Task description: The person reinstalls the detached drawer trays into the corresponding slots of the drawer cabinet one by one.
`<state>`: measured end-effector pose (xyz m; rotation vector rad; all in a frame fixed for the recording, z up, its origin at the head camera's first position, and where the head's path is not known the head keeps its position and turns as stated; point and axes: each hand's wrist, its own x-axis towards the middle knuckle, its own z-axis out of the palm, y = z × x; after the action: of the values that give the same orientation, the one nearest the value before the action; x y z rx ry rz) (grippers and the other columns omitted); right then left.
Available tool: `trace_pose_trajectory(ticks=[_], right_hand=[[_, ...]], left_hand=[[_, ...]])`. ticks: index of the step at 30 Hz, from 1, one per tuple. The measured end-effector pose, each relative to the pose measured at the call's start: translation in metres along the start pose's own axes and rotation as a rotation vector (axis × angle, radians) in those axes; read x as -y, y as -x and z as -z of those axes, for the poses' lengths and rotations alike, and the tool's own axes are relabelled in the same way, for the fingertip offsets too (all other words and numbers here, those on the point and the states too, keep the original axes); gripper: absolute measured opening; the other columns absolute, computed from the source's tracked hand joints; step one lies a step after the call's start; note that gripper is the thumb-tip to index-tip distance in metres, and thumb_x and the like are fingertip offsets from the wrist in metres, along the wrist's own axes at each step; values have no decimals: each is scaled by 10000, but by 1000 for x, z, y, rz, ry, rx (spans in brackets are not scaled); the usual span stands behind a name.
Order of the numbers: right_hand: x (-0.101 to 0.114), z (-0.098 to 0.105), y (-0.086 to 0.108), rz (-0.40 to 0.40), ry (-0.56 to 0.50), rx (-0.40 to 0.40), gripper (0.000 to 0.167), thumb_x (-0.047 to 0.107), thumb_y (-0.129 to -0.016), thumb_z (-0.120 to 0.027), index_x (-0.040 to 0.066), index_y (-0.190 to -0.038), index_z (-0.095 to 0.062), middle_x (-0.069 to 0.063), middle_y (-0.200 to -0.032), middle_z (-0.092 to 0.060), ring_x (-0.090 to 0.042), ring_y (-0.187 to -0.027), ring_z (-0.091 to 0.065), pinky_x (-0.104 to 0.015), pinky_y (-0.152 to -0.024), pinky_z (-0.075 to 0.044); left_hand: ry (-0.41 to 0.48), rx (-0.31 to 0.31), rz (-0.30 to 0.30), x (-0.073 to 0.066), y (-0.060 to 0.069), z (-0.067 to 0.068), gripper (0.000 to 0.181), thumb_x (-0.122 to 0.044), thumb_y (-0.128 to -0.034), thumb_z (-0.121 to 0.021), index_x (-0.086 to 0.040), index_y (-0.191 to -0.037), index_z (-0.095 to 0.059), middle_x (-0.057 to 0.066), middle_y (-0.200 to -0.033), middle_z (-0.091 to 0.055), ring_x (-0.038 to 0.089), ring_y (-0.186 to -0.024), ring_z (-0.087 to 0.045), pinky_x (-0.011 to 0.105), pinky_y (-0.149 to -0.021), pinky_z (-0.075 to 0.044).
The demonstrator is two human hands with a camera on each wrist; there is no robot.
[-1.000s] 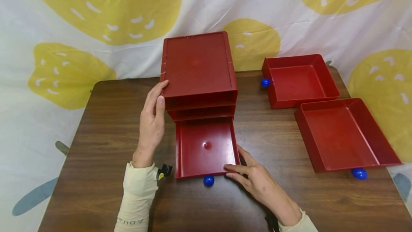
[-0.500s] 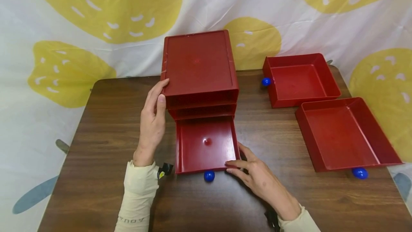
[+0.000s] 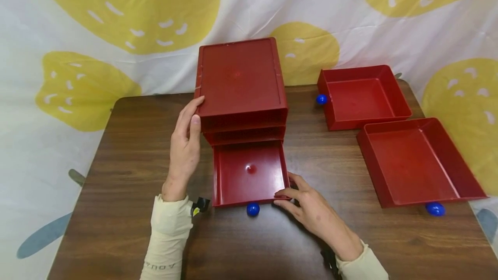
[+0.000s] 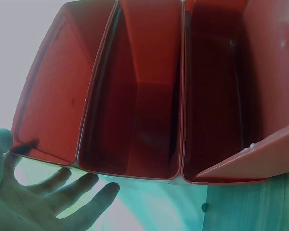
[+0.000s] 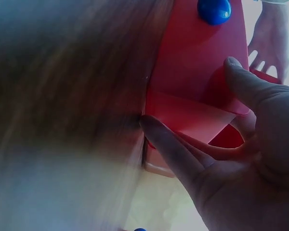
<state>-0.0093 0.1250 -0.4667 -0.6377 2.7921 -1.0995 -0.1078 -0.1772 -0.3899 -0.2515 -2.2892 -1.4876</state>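
Note:
A red plastic cabinet (image 3: 239, 83) stands near the back of the table, its upper two compartments without drawers. From the lowest compartment a red drawer (image 3: 245, 185) sticks out partway, with a round blue knob (image 3: 253, 209) on its front. My right hand (image 3: 317, 215) grips the drawer's front right corner; the right wrist view shows the thumb (image 5: 243, 79) on the front face and fingers at the side. Against the cabinet's left side rests my left hand (image 3: 184, 154), fingers extended. In the left wrist view those fingers (image 4: 82, 192) lie along the cabinet wall.
To the right lie two more red drawers, a smaller one (image 3: 362, 98) behind and a larger one (image 3: 418, 167) in front, each with a blue knob. A brown wood-grain table (image 3: 128, 159) carries everything. Behind it hangs a white cloth (image 3: 163, 72) with yellow shapes.
The drawer has slid a little farther into the cabinet, and my right hand has moved with it. The left hand keeps its place on the cabinet.

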Motion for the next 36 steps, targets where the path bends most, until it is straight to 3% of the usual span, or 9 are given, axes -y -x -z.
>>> trace_pose_trajectory(ticks=[26,36], right_hand=[[-7,3,-11,91,73,-40,239,364,-965,-748,214,-1148,-787,-127,-1396,-616,-237,-1108,-728,-434,-904,-610],[-8,4,-15,50,83,-6,293,412,-978,-721,247,-1218,-755,-100,-1386,-608,-223,-1069,-718,-439,-871,-610]], left_hand=[[10,-16,-28,-2,-1,0,391,-217,-1115,-479,-312,-1479,-584,-103,-1531,-544,101,-1429,-484,224,-1202,-349],[14,-10,-15,-1,-1,0,396,-220,-1114,-477,-330,-1481,-576,-117,-1531,-536,97,-1425,-479,228,-1198,-351]])
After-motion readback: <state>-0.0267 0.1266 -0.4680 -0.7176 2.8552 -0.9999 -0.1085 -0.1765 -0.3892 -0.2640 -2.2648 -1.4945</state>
